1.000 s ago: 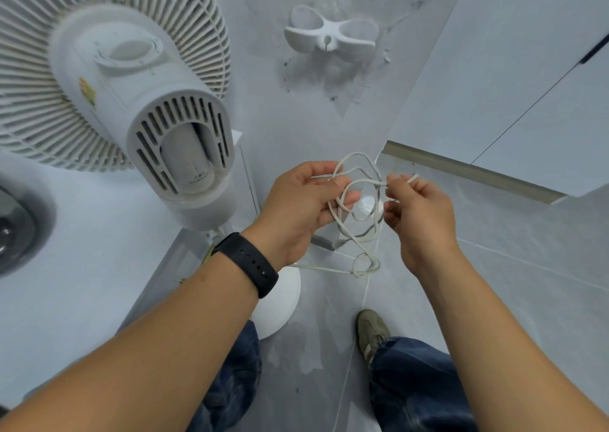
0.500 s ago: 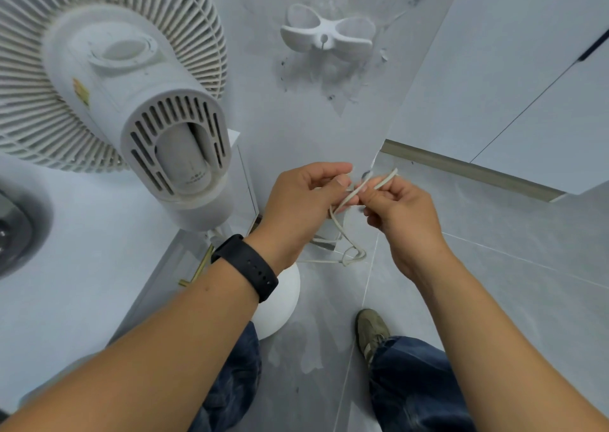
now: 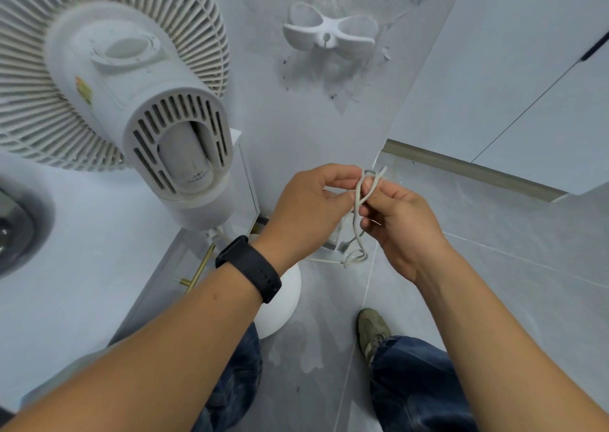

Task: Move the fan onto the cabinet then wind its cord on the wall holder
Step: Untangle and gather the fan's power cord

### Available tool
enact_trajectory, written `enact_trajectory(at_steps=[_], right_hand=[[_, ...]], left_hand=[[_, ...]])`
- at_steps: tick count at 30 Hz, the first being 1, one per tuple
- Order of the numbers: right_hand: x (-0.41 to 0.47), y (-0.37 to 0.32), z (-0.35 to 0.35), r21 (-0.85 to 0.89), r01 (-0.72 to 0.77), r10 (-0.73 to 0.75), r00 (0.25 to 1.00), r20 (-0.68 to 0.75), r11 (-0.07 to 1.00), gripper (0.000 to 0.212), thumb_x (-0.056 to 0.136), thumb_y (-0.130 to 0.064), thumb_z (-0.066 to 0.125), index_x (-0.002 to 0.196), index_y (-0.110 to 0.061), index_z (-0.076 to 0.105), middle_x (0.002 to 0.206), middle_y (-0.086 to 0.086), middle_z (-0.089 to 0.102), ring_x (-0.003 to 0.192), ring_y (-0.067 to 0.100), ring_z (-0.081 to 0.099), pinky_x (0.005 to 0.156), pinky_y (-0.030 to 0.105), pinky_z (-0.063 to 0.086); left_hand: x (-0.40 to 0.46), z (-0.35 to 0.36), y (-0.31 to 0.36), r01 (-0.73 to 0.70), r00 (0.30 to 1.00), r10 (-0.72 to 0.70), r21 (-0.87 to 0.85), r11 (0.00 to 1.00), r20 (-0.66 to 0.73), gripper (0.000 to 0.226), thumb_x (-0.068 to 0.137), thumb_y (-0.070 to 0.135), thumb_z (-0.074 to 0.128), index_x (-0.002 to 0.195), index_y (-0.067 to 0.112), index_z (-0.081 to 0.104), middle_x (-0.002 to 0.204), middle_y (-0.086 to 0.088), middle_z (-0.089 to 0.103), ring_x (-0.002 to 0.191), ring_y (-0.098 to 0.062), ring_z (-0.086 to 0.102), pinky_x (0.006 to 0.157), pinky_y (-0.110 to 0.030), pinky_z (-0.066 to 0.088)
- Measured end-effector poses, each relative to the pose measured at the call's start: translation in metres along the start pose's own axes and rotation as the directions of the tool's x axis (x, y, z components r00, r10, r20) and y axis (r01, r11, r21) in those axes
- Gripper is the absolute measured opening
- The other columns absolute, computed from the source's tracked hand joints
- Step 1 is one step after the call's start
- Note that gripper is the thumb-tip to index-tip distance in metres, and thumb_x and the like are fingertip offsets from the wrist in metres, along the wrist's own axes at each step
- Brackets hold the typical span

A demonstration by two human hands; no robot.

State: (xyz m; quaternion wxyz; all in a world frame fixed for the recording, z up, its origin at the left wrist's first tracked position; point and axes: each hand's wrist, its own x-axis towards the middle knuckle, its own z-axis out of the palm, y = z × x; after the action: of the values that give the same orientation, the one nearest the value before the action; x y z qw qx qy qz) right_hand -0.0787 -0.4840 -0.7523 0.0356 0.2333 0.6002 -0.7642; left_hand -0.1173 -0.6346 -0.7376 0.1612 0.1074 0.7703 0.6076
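The white cord (image 3: 359, 197) is bunched between the two hands in the middle of the view, below the wall holder (image 3: 329, 34) and well apart from it. The left hand (image 3: 309, 210) pinches the strands between thumb and curled fingers; the right hand (image 3: 398, 224) grips the same bundle from the other side, its fingers curled round it. A small loose loop hangs beneath the hands, and a thin run of cord trails left from it toward the fan's base (image 3: 280, 299).

The cord looks thin, light and limp, so it will likely sag and tangle rather than hold a shape; it seems best gripped close to the gathered loops, with slight tension kept on the free run so the coils do not spring apart. The white two-lobed holder on the far wall has open rings at either side, which would suit figure-eight winding.

The white pedestal fan (image 3: 108, 78) fills the left, its rear grille and motor housing facing the camera. Its round base appears to sit on the floor beside the cabinet (image 3: 82, 233), though the stem is mostly hidden, so whether it has been moved yet is unclear. A dark sink bowl (image 3: 16, 224) shows at the far left edge. The fan's head crowds the left of the holder and may hamper reaching up.
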Motion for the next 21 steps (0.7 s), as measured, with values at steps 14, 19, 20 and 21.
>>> enact_trajectory(at_steps=[14,19,20,21], right_hand=[[-0.009,-0.004,0.011,-0.143,-0.03,0.049,0.99,0.133,0.989,0.048,0.096,-0.049,0.062,0.118,-0.007,0.073,0.113,0.025,0.072,0.086,0.023,0.066,0.084,0.039,0.049],[-0.009,-0.003,0.013,-0.12,-0.019,0.015,0.999,-0.04,0.993,0.024,0.103,-0.023,0.058,0.096,-0.01,0.076,0.069,0.004,0.065,0.054,0.011,0.056,0.057,0.024,0.048],[-0.006,-0.003,0.011,-0.119,-0.031,0.019,0.995,-0.102,0.992,0.023,0.103,-0.022,0.057,0.095,-0.011,0.076,0.065,0.001,0.061,0.052,0.01,0.052,0.057,0.025,0.047],[-0.004,-0.004,0.008,-0.11,-0.042,0.024,0.987,-0.157,0.993,0.021,0.103,-0.021,0.056,0.097,-0.012,0.075,0.063,-0.001,0.059,0.052,0.01,0.05,0.057,0.025,0.045]], left_hand=[[-0.002,-0.001,0.0,0.029,0.998,-0.01,0.286,0.958,-0.068,0.023,0.088,0.037,0.076,0.108,0.029,0.067,0.08,0.008,0.062,0.066,-0.004,0.057,0.062,-0.02,0.041],[-0.003,0.001,0.001,0.027,0.998,-0.012,0.287,0.957,-0.054,0.013,0.089,0.038,0.074,0.092,0.026,0.07,0.063,0.012,0.057,0.056,-0.003,0.054,0.054,-0.013,0.038],[-0.002,0.001,0.001,0.025,0.998,-0.009,0.269,0.963,-0.061,0.014,0.092,0.037,0.071,0.09,0.023,0.071,0.06,0.012,0.055,0.055,-0.004,0.052,0.057,-0.018,0.04],[-0.002,0.0,0.001,0.025,0.997,-0.006,0.244,0.969,-0.078,0.017,0.095,0.036,0.067,0.089,0.021,0.072,0.057,0.013,0.052,0.055,-0.006,0.049,0.059,-0.023,0.042]])
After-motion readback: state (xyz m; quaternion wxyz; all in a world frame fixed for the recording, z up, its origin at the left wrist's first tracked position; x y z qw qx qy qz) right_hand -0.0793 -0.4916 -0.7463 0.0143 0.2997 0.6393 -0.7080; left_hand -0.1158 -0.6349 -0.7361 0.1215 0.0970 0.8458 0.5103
